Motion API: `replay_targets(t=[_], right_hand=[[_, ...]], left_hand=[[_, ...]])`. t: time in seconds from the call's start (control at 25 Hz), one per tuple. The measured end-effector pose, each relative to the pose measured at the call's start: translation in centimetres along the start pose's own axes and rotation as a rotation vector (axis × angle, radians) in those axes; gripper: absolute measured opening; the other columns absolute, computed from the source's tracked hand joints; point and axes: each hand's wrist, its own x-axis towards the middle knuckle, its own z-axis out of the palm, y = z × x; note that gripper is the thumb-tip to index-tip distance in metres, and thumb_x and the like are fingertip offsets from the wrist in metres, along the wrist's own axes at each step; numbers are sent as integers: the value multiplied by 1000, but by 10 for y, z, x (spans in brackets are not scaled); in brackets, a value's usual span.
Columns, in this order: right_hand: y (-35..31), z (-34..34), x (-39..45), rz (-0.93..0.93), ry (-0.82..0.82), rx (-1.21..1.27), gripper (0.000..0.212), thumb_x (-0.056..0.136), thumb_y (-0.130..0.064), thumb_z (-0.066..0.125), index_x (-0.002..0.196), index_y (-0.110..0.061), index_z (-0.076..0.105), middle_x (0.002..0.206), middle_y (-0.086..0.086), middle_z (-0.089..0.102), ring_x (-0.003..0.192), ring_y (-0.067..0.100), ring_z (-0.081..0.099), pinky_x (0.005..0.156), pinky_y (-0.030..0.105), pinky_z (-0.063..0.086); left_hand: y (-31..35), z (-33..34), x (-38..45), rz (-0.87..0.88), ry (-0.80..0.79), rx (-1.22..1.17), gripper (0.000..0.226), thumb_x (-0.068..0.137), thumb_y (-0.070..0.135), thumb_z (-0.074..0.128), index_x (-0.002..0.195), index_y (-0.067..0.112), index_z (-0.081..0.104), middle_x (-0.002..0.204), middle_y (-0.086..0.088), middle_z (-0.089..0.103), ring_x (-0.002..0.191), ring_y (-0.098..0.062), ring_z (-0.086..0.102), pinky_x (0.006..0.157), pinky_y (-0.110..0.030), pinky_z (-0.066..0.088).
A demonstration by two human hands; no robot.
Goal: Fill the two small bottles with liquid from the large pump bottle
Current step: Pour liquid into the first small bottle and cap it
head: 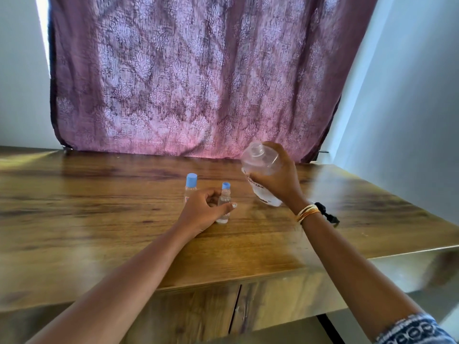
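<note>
My left hand [201,212] rests on the wooden table [99,219] with its fingers and thumb around a small clear bottle [223,207] that stands upright and has a blue cap at its top. Just behind my left hand, a second small bottle [190,186] with a larger blue cap stands partly hidden. My right hand [280,180] holds the large clear bottle [260,167] off the table to the right of the small bottles. It is tilted, its open neck points up and left, and no pump is on it. Some clear liquid sits at its lower end.
A purple patterned curtain [193,78] hangs behind the table's far edge. White walls stand on both sides. The table's right edge [409,252] drops off near my right forearm. Bangles and a dark band circle my right wrist.
</note>
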Motion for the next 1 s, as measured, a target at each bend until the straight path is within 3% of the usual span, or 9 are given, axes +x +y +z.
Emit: replay_targets(t=[0.08,0.16,0.24,0.32,0.4,0.48,0.6,0.84,1.0], right_hand=[[5,-8,13,127,-18,156,68,59,-12,90,117,-19,55,100,-14,65,86,-14,63,75,9,49],[17,-14,27,225,-41,349,75,54,-16,90,120,-8,56,106,5,71,94,13,71,81,34,59],[26,-14,39,298,-63,462,77,49,-19,89,118,-4,57,112,20,69,100,38,69,86,53,57],[29,-12,47,363,-102,535,67,48,-13,87,109,-9,60,106,19,70,93,38,69,83,53,57],[31,-13,54,404,-141,580,53,53,-4,82,101,-13,61,92,11,72,79,29,71,73,44,61],[36,-14,59,418,-184,620,47,60,2,77,103,-11,61,88,8,73,76,26,72,68,39,60],[48,-16,66,456,-230,705,54,65,5,74,115,-6,57,98,13,70,84,29,71,74,42,59],[61,-19,80,428,-413,701,48,75,1,71,120,-4,57,105,18,66,98,36,66,90,53,54],[59,-15,81,433,-398,664,61,71,-4,76,127,2,53,108,19,65,100,36,64,94,54,51]], left_hand=[[-5,0,2,-4,-7,7,32,73,28,81,100,22,66,101,-5,72,91,-15,66,79,-21,52],[-7,0,5,-4,-12,10,36,72,29,81,102,16,66,101,-8,72,91,-17,66,79,-22,53],[-8,1,7,3,-21,6,37,72,30,81,103,15,68,100,-7,73,91,-19,68,80,-25,54],[-9,1,6,5,-24,-3,37,72,30,82,103,16,68,98,-6,73,90,-18,67,80,-26,54],[-10,1,8,0,-26,2,39,71,30,82,104,15,68,98,-4,73,94,-21,68,83,-30,55],[-10,1,8,-5,-36,15,41,70,31,82,105,16,68,97,-1,73,94,-21,68,83,-30,56],[-9,0,6,-19,-60,33,49,66,30,85,109,18,65,99,3,72,94,-16,68,82,-26,56],[-9,-1,5,-34,-86,32,54,60,26,89,107,23,62,99,1,73,93,-21,70,83,-31,58],[-8,-2,5,-34,-81,28,52,59,26,89,104,25,63,98,0,73,94,-22,70,83,-32,59]])
